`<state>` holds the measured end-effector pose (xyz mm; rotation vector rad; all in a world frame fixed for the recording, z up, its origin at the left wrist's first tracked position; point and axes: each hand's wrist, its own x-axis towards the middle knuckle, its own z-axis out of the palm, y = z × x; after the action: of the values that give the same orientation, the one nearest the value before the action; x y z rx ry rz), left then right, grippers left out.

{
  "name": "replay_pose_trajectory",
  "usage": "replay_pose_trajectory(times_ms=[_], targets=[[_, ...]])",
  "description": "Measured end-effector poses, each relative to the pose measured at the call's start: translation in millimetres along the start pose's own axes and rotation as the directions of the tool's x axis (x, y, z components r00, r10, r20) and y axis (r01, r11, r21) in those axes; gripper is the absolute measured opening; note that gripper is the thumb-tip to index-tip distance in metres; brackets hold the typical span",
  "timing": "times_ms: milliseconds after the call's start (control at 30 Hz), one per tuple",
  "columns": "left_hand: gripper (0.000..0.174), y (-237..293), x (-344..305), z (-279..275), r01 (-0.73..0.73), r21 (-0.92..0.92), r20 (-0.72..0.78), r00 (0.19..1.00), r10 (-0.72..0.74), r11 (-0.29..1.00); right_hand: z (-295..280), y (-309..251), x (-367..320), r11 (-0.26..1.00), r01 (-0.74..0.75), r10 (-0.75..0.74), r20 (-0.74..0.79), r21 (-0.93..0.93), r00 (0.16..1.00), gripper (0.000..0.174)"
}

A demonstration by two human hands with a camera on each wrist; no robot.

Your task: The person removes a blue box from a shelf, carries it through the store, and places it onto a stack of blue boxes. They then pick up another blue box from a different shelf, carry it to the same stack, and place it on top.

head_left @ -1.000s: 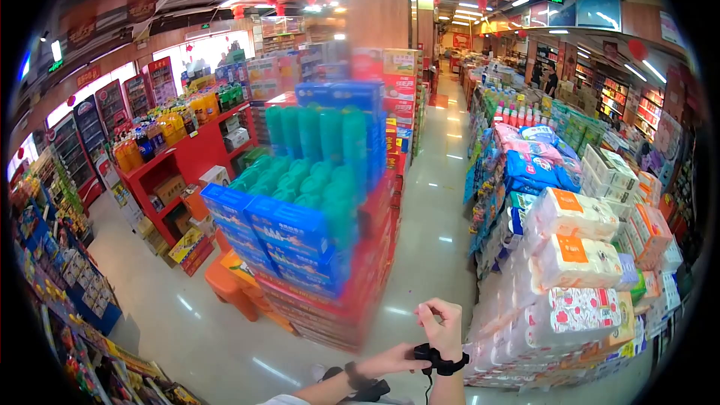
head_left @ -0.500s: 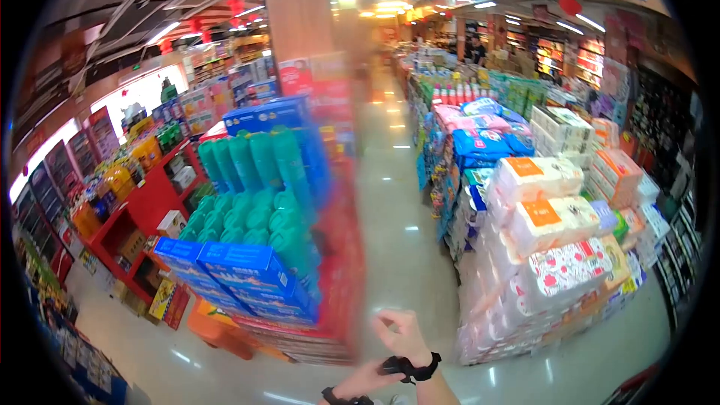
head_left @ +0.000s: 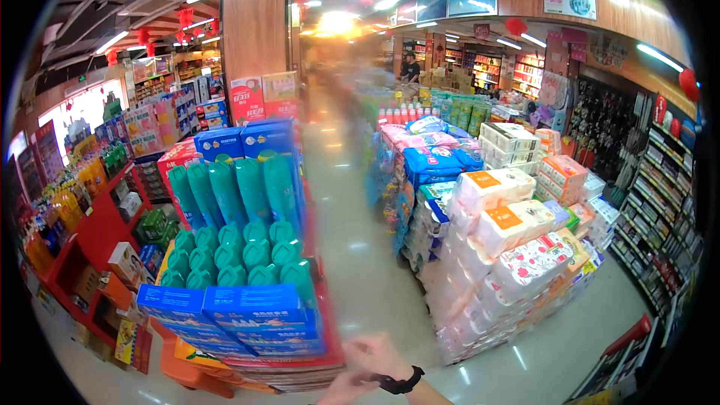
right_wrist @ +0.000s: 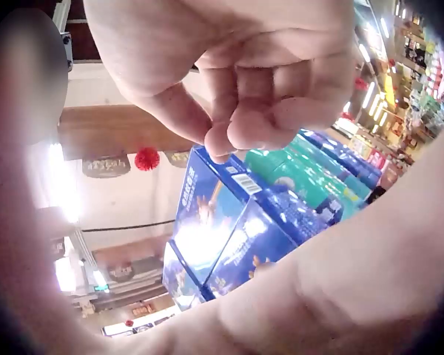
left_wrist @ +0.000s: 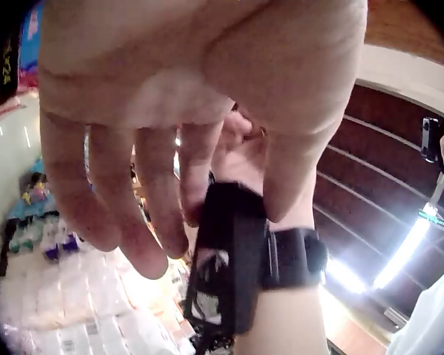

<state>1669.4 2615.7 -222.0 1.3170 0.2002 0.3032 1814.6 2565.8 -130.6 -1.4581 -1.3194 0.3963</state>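
At the bottom of the head view, my left hand (head_left: 346,390) reaches across to my right wrist. In the left wrist view its thumb and index finger pinch the small black camera (left_wrist: 226,259) strapped there; the other fingers hang nearly straight. My right hand (head_left: 379,352) is raised above it with nothing visible in its grasp. The right wrist view shows its fingers (right_wrist: 263,126) loosely curled, the thumb tip meeting a fingertip. Beyond the right hand stand blue printed boxes (right_wrist: 222,229) and green bottles (right_wrist: 303,177), apart from it.
Left of the aisle (head_left: 337,255), the blue boxes (head_left: 259,311) and green bottles (head_left: 240,247) are stacked on a red-sided display. Wrapped paper rolls (head_left: 517,217) form a tall pile on the right. An orange stool (head_left: 184,367) stands low on the left; a wooden pillar (head_left: 256,37) rises behind.
The head view has turned right, so the displays have shifted left in it. Both hands sit lower and farther left in the picture, the left still at the right wrist.
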Motion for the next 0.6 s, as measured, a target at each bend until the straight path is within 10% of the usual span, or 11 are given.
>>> replay_pose_trajectory(times_ms=[133,367,600], targets=[[0.029,48,-31,-28,0.204,0.026,-0.281,0.941,-0.188,0.979,27,2,-3,0.997,-0.076,0.076,-0.022,0.013,0.997,0.019],[0.026,-1,-72,-97,0.023,-0.007,-0.372,0.928,-0.024,1.0,51,4,-37,0.986,-0.162,0.153,-0.172,-0.045,0.973,0.021],[0.026,58,-103,-116,0.12,-0.14,-0.426,0.889,-0.169,0.983,65,-17,-47,0.926,-0.343,0.368,-0.172,0.159,0.914,0.019]])
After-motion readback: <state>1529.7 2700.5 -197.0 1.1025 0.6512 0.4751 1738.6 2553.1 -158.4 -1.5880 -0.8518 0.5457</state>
